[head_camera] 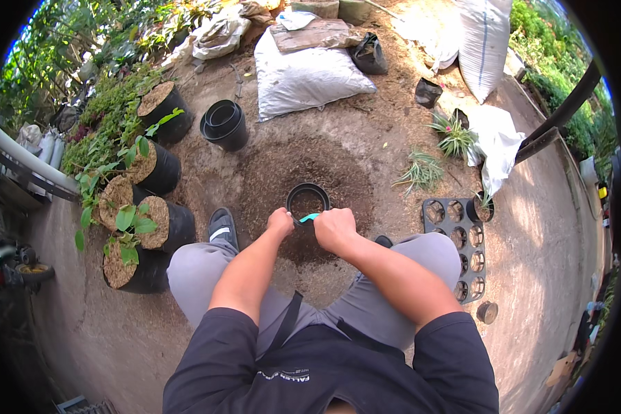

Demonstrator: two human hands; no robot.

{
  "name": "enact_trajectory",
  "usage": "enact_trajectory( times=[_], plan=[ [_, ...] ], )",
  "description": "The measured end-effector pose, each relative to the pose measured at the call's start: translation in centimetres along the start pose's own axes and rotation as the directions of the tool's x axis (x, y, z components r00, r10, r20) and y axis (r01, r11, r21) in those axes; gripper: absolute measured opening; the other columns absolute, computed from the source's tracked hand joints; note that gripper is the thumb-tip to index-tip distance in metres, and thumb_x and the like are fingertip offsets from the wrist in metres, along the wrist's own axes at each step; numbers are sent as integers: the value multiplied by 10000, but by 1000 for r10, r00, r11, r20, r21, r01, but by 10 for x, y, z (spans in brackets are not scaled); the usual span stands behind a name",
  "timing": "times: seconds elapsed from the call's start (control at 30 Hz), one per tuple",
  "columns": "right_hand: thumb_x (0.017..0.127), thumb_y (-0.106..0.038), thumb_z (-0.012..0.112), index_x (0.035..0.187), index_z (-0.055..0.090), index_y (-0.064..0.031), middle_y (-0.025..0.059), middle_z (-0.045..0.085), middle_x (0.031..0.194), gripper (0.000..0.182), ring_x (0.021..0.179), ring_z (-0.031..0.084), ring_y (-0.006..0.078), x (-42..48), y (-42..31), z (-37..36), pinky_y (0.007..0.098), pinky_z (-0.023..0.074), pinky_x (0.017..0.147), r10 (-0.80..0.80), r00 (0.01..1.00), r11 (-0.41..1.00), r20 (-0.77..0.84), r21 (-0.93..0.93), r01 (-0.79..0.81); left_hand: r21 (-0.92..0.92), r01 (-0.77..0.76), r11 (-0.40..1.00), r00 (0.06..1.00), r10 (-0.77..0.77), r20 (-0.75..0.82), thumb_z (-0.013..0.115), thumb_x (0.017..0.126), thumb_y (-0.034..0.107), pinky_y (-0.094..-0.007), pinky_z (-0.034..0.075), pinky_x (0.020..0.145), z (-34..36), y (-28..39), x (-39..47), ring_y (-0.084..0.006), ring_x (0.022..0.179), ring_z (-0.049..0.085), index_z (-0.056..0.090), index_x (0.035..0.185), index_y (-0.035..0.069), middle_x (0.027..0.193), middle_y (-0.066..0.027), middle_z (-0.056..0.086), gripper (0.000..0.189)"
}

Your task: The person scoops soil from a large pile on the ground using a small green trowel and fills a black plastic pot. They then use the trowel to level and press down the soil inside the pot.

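Note:
A round black plastic plant pot (308,187) stands on the soil-strewn ground between my feet, with dark soil inside. My left hand (280,222) grips the pot's left rim. In my right hand (335,227), closed at the pot's lower right edge, is a turquoise tool (309,218), perhaps a hand trowel; its visible part reaches over the pot's near side, and my fist hides the rest. Loose dark soil (269,181) lies around the pot.
Nested black pots (224,127) stand front left, near several black grow bags (178,225) with leafy plants. A filled white sack (310,77) lies ahead. To the right are uprooted spiky plants (420,171), a black pot tray (439,227) and a small potted plant (481,208).

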State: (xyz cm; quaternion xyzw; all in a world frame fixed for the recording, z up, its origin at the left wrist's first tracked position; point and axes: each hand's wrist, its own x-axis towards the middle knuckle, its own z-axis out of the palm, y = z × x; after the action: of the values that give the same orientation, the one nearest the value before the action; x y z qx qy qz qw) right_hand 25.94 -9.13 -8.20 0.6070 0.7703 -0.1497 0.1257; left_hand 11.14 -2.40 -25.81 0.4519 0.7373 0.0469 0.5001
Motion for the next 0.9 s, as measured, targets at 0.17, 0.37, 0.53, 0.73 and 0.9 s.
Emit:
enact_trajectory(
  times=[0.17, 0.37, 0.53, 0.73, 0.9],
  plan=[
    [759, -165, 511, 776, 661, -87, 74, 652, 719, 169, 677, 646, 221, -17, 0, 28, 350, 470, 568, -17, 991, 1000, -130, -13, 16, -65, -33, 997, 999, 33, -2, 409, 918, 190, -354, 462, 514, -3, -1, -4, -217, 554, 579, 518, 881, 39, 667, -104, 569, 190],
    [791, -147, 475, 894, 612, -40, 90, 636, 705, 202, 658, 637, 236, -28, 9, 48, 345, 454, 528, -76, 976, 991, -202, -122, 52, -44, -52, 998, 998, 53, 22, 391, 926, 208, -337, 471, 487, -2, 5, -5, -191, 531, 574, 513, 955, 34, 685, -98, 579, 214],
    [791, -144, 479, 891, 607, -33, 104, 646, 714, 196, 653, 643, 242, -31, 14, 27, 355, 461, 512, -17, 976, 1000, -215, -29, 11, -69, -33, 997, 999, 33, 2, 405, 925, 225, -344, 473, 492, 0, 6, -5, -198, 535, 575, 513, 965, 33, 682, -102, 578, 224],
    [705, -157, 571, 784, 633, -48, 107, 654, 723, 148, 698, 653, 254, -31, 18, -28, 358, 508, 590, 84, 992, 994, -94, 72, -78, -36, -45, 998, 998, 46, 33, 397, 927, 216, -358, 471, 493, -3, 7, -5, -214, 541, 578, 508, 948, 38, 673, -109, 568, 211],
    [745, -145, 502, 889, 608, -54, 127, 635, 704, 200, 674, 637, 288, -13, 21, -22, 408, 501, 580, 98, 982, 990, -163, 117, -80, -114, -33, 993, 999, 37, 35, 389, 926, 197, -374, 466, 478, -4, 8, -10, -225, 544, 579, 486, 933, 45, 677, -114, 561, 180]
  ],
)
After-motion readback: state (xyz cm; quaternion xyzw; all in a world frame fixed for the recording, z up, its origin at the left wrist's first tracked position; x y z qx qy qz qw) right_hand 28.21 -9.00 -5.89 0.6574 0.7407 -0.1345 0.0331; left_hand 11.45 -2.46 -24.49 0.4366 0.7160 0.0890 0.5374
